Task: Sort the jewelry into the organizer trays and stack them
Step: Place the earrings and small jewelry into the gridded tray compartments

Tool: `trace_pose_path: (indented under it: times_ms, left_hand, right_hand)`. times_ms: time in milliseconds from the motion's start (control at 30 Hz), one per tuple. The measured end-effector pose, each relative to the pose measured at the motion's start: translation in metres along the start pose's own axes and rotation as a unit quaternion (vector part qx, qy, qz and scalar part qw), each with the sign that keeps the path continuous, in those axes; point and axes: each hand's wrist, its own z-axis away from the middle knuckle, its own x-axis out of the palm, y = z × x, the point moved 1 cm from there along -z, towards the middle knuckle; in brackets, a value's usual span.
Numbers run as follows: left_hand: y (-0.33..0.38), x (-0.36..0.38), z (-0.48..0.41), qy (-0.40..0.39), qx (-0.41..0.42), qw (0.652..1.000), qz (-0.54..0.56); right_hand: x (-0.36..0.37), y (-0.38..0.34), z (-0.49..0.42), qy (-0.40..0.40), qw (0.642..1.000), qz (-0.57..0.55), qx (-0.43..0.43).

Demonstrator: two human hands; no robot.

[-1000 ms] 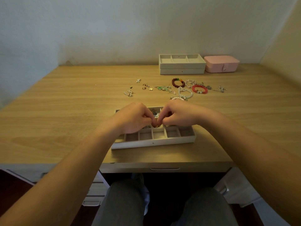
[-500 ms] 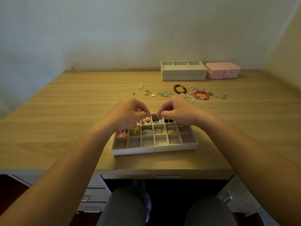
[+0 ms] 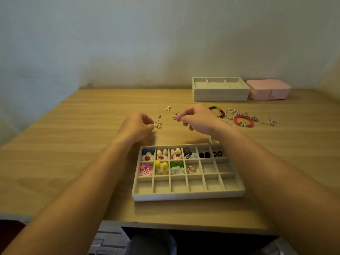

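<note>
A person's two bare forearms are reaching out over a pale wooden bench point(image 3: 73, 144). The left grip point(image 3: 137, 126) is pinching a tiny gold-and-white earring point(image 3: 158, 124) at its fingertips, low over the bench. The right grip point(image 3: 196, 118), fingers curled, is pinching a small gold hoop earring point(image 3: 175, 115). Both pieces are too small and blurred to make out further.

Nearer the person, a beige organizer tray point(image 3: 188, 195) is lying flat, divided into three rows of six compartments. Colourful studs are filling its back row: blue and red balls, cream hearts, pink rings, black squares. Pink flowers, yellow and green balls and gold pieces are sitting in the four left compartments of the middle row.

Beyond the right grip, a red bracelet point(image 3: 243, 120) and a dark beaded bracelet point(image 3: 221, 113), partly hidden by it, are lying loose. Two stacked trays point(image 3: 220, 97) and a pink box point(image 3: 268, 89) are standing by the wall.
</note>
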Motion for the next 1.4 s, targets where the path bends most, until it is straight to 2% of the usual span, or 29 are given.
trace_pose_path:
  times_ms: [233,433,767,1067,1233,1400]
  left_hand:
    - [0.007,0.017,-0.024,-0.015,-0.028,0.998,-0.052]
    - [0.004,0.023,-0.031,-0.001,-0.006,0.997,-0.073]
    - [0.007,0.012,-0.015,0.005,0.049,0.995,0.089]
    - [0.024,0.014,0.004,-0.100,0.137,0.962,0.215]
    - [0.026,0.016,0.006,-0.109,0.126,0.955,0.244]
    - [0.025,0.016,0.005,-0.114,0.107,0.954,0.257]
  right_hand:
    - [0.003,0.008,-0.018,-0.011,1.000,-0.007,-0.003]
    - [-0.006,0.013,-0.018,-0.039,0.997,-0.061,-0.008]
    - [-0.003,0.020,-0.011,-0.011,0.996,-0.079,-0.033]
    - [0.007,0.019,-0.013,0.005,0.996,-0.021,-0.082]
    - [0.008,0.022,-0.014,0.049,0.993,-0.060,-0.093]
    - [0.006,0.025,-0.014,0.053,0.988,-0.139,-0.044]
